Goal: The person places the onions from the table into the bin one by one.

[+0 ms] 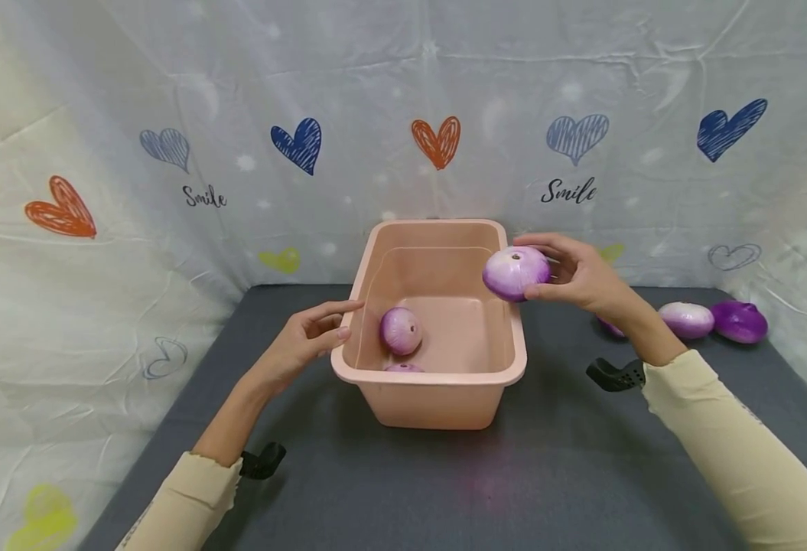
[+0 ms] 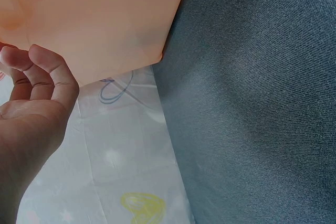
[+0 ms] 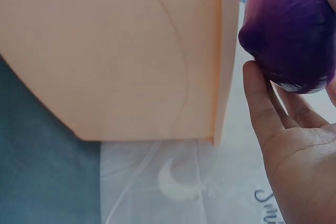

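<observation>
My right hand (image 1: 571, 272) holds a purple-and-white onion (image 1: 515, 273) between thumb and fingers, at the right rim of a peach plastic tub (image 1: 437, 398). The right wrist view shows the onion's darker purple side (image 3: 294, 30) beside the tub's wall (image 3: 121, 66). My left hand (image 1: 303, 337) is at the tub's left rim, its index fingertip and thumb right at the edge. Its other fingers bend loosely by the outer wall in the left wrist view. Inside the tub lies an onion (image 1: 401, 331); another onion (image 1: 403, 368) is mostly hidden behind the front rim.
On the right of the dark cloth-covered table (image 1: 403, 490) lie a pale onion (image 1: 685, 320), a deep purple onion (image 1: 739, 321) and one onion (image 1: 611, 327) partly behind my right forearm. A white sheet (image 1: 375, 176) with printed hearts hangs behind the table.
</observation>
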Available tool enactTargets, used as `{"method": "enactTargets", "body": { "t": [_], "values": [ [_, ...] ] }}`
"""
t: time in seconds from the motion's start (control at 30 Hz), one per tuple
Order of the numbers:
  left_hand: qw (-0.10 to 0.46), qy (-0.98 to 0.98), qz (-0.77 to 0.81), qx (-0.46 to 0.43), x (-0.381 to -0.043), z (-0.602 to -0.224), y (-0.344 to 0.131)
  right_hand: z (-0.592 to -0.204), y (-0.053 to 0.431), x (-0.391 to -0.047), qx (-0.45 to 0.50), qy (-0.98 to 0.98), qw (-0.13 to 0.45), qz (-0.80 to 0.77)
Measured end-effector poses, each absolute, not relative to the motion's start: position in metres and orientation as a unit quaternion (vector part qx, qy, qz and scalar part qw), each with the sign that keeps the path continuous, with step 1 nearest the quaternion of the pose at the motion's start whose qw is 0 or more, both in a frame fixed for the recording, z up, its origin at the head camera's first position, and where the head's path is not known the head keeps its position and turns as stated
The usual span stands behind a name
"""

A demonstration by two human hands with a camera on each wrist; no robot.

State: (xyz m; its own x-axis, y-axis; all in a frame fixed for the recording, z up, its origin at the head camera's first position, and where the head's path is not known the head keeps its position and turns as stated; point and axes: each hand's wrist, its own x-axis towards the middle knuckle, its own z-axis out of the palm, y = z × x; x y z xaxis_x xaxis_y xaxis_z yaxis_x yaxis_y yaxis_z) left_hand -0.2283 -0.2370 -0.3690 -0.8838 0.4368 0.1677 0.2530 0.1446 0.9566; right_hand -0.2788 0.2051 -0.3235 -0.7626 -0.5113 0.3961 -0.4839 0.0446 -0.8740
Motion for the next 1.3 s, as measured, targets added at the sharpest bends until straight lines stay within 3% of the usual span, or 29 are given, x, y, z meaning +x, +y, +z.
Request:
{"method": "enactTargets", "body": {
  "t": [0.57, 1.3],
  "values": [
    [0.08, 0.752, 0.614, 0.227, -0.229, -0.369, -0.235, -0.321, 0.182, -0.287, -0.379, 0.703, 0.042, -0.601],
    [0.074, 0.754, 0.612, 0.228, -0.228, -0.368, -0.236, -0.353, 0.262, -0.273, -0.309, 0.741, 0.018, -0.596]
  ]
}}
